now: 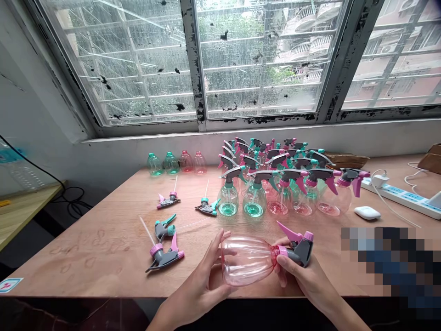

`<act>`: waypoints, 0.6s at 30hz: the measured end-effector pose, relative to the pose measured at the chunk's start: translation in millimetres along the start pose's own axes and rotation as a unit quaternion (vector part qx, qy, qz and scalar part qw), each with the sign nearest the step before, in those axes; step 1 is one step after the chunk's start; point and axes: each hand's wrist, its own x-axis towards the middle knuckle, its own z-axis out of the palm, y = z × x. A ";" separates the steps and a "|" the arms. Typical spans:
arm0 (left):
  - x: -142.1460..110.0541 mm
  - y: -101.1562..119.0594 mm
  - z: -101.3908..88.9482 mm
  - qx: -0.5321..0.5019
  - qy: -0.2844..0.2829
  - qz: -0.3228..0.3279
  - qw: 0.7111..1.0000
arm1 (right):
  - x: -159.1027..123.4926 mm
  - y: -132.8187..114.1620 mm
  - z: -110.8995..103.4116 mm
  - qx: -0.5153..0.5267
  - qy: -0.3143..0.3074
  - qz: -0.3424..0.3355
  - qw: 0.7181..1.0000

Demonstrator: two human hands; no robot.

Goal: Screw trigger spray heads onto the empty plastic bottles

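A clear pink spray bottle (248,261) lies sideways between my hands, above the table's front edge. My left hand (210,271) cups its base, with fingers behind and thumb below. At the neck, my right hand (296,271) grips the pink collar of the grey-and-pink spray head (301,248), which sits on the bottle's mouth. Loose spray heads lie to the left: a pink one (164,255) and a teal one (165,228) nearest, with another pink one (168,200) and a teal one (206,207) farther back.
Several green and pink bottles without heads (171,164) line the back left. Many assembled spray bottles (255,197) crowd the back centre and right. A white power strip (406,195), a white case (367,212) and cables are at right. A pixelated patch covers the right front.
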 end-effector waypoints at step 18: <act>0.1 -2.3 -0.3 0.019 0.007 0.001 1.000 | -0.2 -2.2 1.5 -0.015 0.007 0.013 1.000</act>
